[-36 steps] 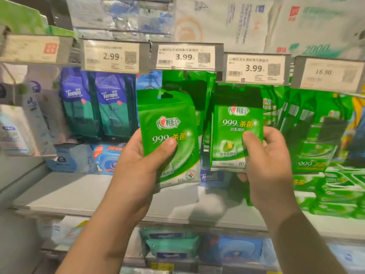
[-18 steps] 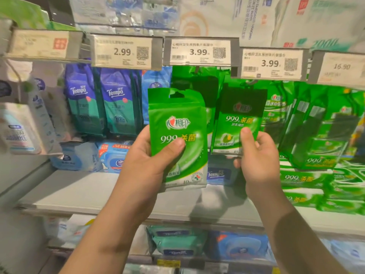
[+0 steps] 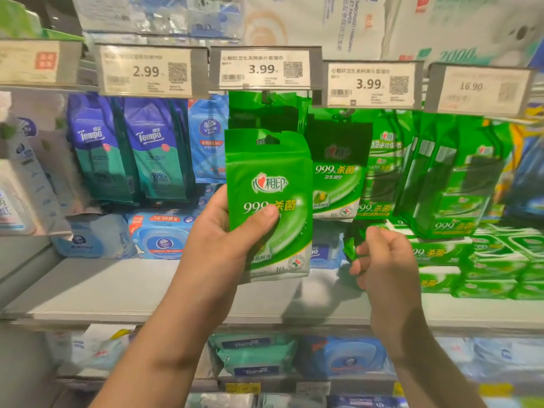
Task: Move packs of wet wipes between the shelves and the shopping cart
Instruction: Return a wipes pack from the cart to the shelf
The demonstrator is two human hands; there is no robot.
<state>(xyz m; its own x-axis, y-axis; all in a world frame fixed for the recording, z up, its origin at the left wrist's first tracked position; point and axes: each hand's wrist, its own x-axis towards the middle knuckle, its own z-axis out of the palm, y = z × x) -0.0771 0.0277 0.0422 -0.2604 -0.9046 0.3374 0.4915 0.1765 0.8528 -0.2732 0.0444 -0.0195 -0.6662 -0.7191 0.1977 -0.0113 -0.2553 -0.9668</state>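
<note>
My left hand (image 3: pixel 223 242) grips a green pack of wet wipes (image 3: pixel 273 172) upright in front of the shelf, thumb across its front. A second green pack (image 3: pixel 337 178) hangs from the hook under the right 3.99 price tag (image 3: pixel 369 83), just right of the held pack. My right hand (image 3: pixel 385 260) is a little below that hanging pack, fingers loosely curled, holding nothing. The shopping cart is not in view.
More green packs (image 3: pixel 459 184) hang and lie stacked to the right. Blue Tempo packs (image 3: pixel 147 151) hang at the left, with blue tubs (image 3: pixel 160 237) below them. The grey shelf board (image 3: pixel 123 290) runs under my hands. Another shelf of wipes (image 3: pixel 256 354) sits lower.
My right hand has let go of the second green pack, which now hangs on the hook, and has dropped below it. My left hand still holds its pack.
</note>
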